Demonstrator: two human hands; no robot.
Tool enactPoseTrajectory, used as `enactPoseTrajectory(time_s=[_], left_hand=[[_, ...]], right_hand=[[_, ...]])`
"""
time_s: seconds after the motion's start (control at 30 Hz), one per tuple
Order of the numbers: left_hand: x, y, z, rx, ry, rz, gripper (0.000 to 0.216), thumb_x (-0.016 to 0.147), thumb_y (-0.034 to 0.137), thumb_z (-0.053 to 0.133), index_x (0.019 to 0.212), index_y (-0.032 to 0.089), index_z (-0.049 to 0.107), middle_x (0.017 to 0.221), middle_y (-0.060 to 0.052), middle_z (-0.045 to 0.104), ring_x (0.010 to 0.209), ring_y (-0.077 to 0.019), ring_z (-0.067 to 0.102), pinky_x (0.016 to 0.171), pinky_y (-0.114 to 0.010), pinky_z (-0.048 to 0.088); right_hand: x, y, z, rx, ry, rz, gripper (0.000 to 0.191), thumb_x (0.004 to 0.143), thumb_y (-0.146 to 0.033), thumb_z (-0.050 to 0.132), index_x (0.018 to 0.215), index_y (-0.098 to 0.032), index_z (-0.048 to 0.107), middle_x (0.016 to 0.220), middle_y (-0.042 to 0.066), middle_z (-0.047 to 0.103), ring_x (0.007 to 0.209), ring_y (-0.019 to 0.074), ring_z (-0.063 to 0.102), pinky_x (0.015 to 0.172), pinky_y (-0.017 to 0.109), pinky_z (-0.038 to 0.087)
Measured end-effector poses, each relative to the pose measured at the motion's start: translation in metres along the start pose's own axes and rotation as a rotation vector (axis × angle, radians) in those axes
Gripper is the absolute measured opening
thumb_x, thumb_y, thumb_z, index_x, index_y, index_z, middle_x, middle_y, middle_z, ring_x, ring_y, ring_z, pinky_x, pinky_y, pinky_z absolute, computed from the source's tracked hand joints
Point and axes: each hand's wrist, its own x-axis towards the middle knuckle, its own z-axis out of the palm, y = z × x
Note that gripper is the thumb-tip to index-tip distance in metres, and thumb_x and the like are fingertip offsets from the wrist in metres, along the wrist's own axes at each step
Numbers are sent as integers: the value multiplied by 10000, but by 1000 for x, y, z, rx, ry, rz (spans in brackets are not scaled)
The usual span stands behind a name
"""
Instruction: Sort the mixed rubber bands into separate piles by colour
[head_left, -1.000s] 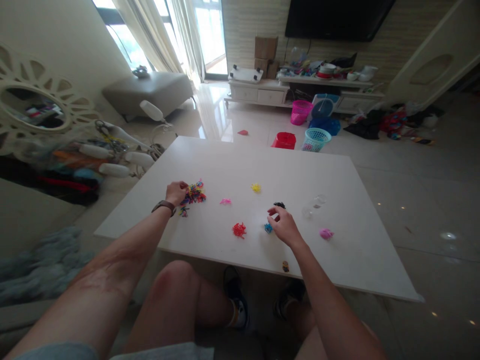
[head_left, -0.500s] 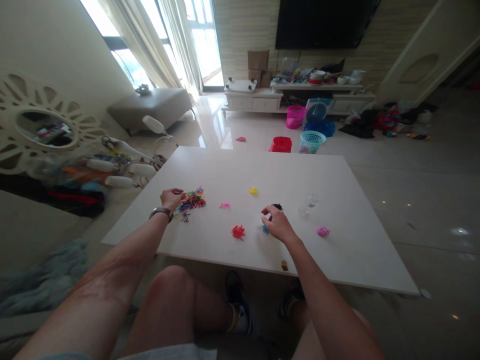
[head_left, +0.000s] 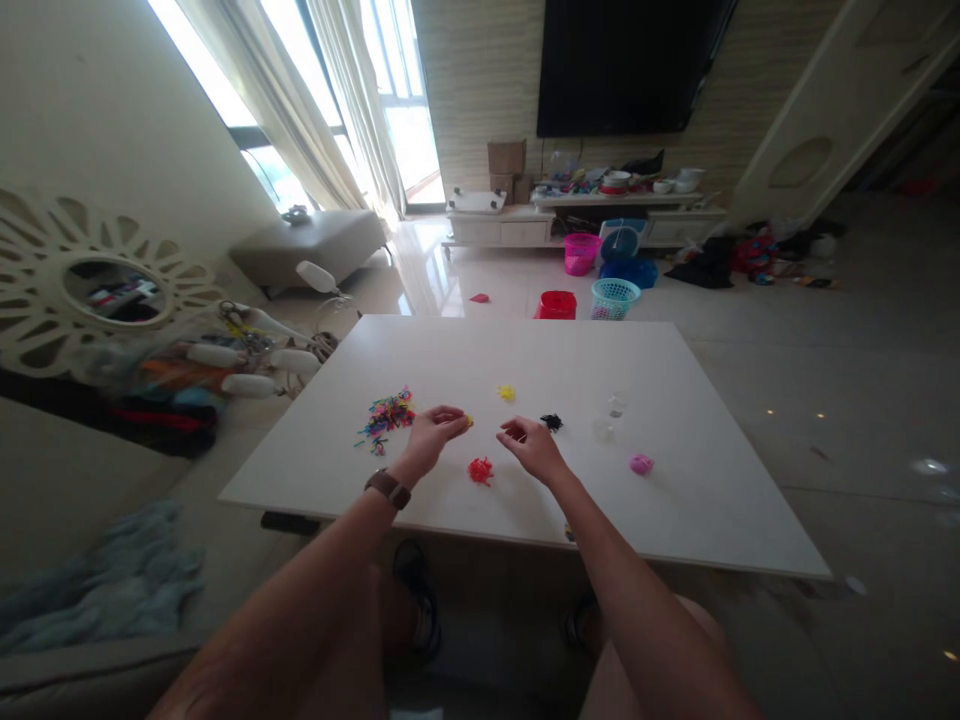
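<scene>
Small yellow elastic piece (head_left: 468, 421) sat pinched in the left hand's (head_left: 433, 432) fingertips above the white table (head_left: 712, 500). The right hand (head_left: 531, 447) was loosely curled alongside, its contents unclear. It looked mid-carry between the multicoloured heap (head_left: 388, 412) and the little yellow cluster (head_left: 507, 393); setting it down called for a precise release.

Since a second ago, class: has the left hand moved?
Yes. The left hand crossed from the left edge of the multicoloured pile to its right side, nearer the red pile.

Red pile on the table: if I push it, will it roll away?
Probably it would scatter: the red pile looks like loose tiny bits, not one lump. Likely very light, so a nudge would slide it on the smooth table.
</scene>
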Motion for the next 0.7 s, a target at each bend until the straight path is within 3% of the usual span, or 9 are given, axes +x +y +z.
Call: enactPoseTrajectory(time_s=[0.07,0.17,0.43,0.7], left_hand=[[-13,-3,19,-28,-51,10,378,562,338,926,800,138,711,809,-89,749,823,-206,717,898,-399,566],[-18,-8,29,-42,-69,43,353,581,344,914,795,148,714,784,-66,739,774,-187,702,843,-378,569],[9,-15,32,-202,-50,-9,355,552,300,914,782,158,684,845,-60,739,804,-179,698,834,-370,567],[29,-16,27,-87,-110,-31,282,569,262,880,771,173,705,812,-67,743,791,-186,699,809,-354,561]], right_hand=[[2,-6,6,96,27,-9,232,817,-383,728,949,-193,720,788,35,741,709,169,673,701,294,521],[5,-16,14,141,36,-38,218,816,-396,733,888,-191,739,789,42,749,710,175,682,699,296,533],[21,-12,28,261,159,78,248,819,-405,714,918,-184,768,846,66,770,753,203,714,746,330,575],[30,-6,30,293,224,196,235,773,-413,747,827,-184,733,767,47,735,705,200,704,715,336,586]])
